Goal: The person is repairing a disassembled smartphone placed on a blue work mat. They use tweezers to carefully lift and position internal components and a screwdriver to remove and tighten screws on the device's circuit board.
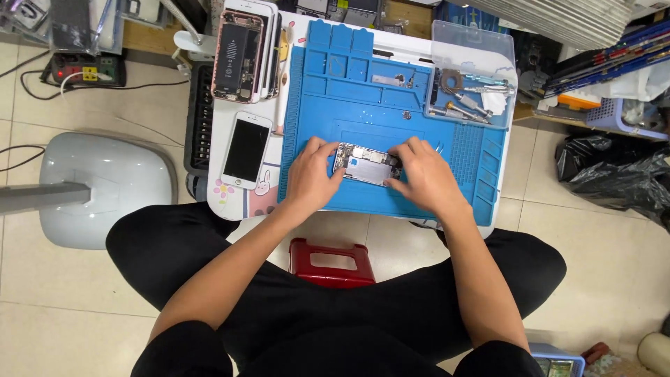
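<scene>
An opened phone body (366, 163) with its metal insides showing lies on a blue work mat (363, 105) on a small white table. My left hand (313, 174) grips the phone's left end, fingers curled over its edge. My right hand (424, 174) holds the right end, fingertips pressed on the top and side. Both hands rest on the mat near the table's front edge.
A white phone (246, 149) lies face up left of the mat. Behind it, an opened pink phone (237, 56) tops a stack. A clear tray (469, 77) with tools sits at the mat's back right. A red stool (329, 262) stands between my knees.
</scene>
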